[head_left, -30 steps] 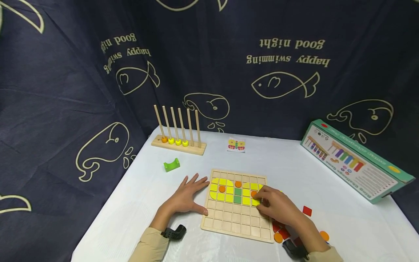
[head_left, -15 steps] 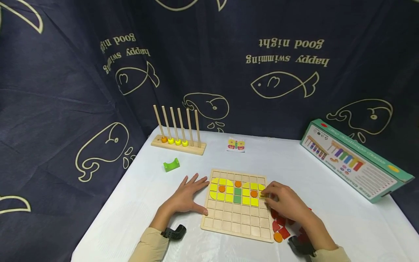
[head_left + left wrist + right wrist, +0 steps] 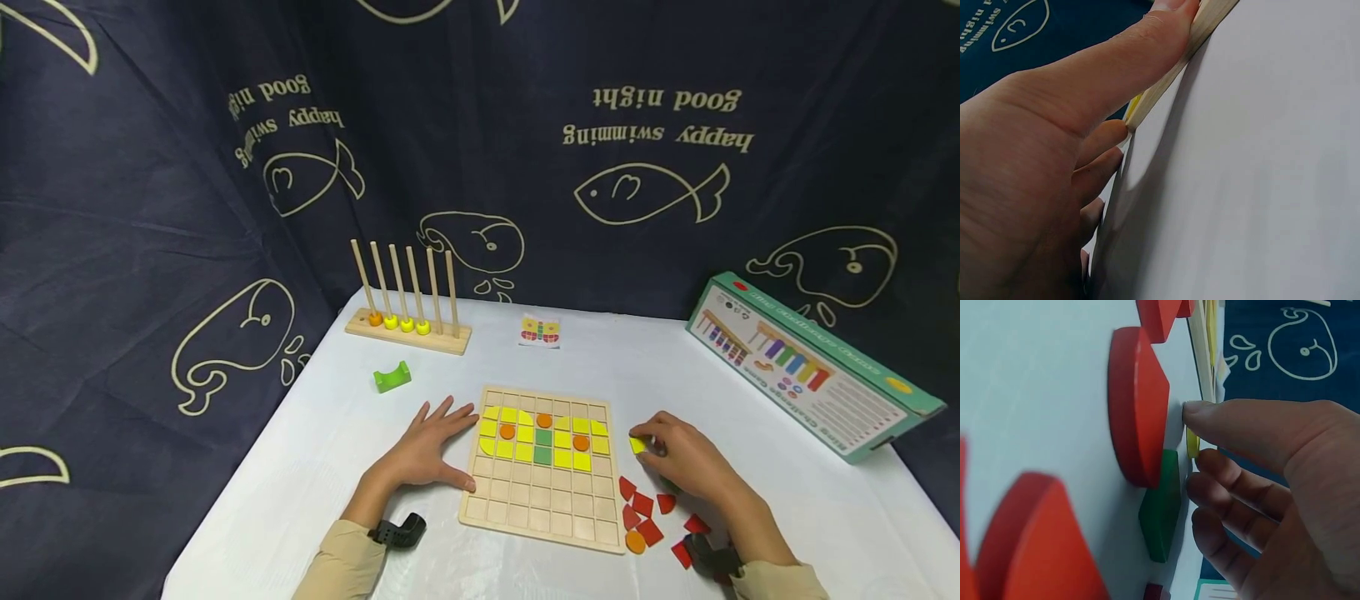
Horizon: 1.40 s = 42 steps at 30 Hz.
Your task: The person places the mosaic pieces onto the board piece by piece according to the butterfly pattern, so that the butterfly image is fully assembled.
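Note:
My left hand [image 3: 423,450] lies with fingers spread at the left side of a square wooden grid board [image 3: 517,500]; its thumb rests on the board's edge, also seen in the left wrist view. Right of the board, my right hand [image 3: 686,458] pinches a yellow tile [image 3: 637,444] between thumb and fingertips, at the tabletop. The board's upper rows hold yellow tiles [image 3: 505,450], green squares [image 3: 543,446] and orange discs [image 3: 581,443]; its lower rows show bare wood. In the right wrist view a green tile [image 3: 1163,509] lies close to the fingers.
Several loose red tiles [image 3: 642,503] and an orange disc [image 3: 635,542] lie right of the board. Behind stand a pegged wooden rack [image 3: 408,333] with beads, a green curved block [image 3: 392,377] and a butterfly pattern card [image 3: 540,332]. A green box [image 3: 813,367] sits far right.
My right hand has left the board's right-hand cells, where a yellow square now shows, and moved right to the yellow tile on the table. The left hand stays put.

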### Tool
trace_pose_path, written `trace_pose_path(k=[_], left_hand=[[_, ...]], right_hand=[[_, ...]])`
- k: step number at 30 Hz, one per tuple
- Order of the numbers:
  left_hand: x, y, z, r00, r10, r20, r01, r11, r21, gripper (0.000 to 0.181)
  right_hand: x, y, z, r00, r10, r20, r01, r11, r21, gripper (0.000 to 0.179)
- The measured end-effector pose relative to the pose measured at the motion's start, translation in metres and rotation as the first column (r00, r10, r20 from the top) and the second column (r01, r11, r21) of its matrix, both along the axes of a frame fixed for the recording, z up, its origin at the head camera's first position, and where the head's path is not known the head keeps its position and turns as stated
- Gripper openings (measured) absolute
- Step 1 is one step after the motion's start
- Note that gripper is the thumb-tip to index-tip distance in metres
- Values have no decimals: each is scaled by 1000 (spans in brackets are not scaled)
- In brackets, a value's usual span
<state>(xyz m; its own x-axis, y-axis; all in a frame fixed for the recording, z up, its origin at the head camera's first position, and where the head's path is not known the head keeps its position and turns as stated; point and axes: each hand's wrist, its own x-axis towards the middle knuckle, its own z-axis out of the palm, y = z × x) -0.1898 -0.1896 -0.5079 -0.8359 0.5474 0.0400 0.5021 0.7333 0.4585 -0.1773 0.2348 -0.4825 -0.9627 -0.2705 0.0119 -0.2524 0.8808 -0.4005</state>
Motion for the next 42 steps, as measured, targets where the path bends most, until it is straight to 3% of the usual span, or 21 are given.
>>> trace_pose_path(k=[10,18,29,36,42], left_hand=[[-1,1,-2,1000,4,2,-4,1000,-7,112],[-1,1,0,1000,2,-1,-2,1000,-4,111],[0,2,1,1000,3,-2,-3,1000,-8,111],[-1,1,0,1000,0,0,0,1000,-2,112],[0,1,0,1000,0,3,0,1000,3,112]], right_hand=[[1,-2,0,999,6,40,-5,1000,-30,23],[8,-22,7,997,14,74,-9,997,-71,26],[16,-45,10,993,91,74,-85,993,-78,23],[15,-48,8,993,72,96,-64,995,-80,23],[16,-51,6,996,67,56,-62,995,-84,22]])
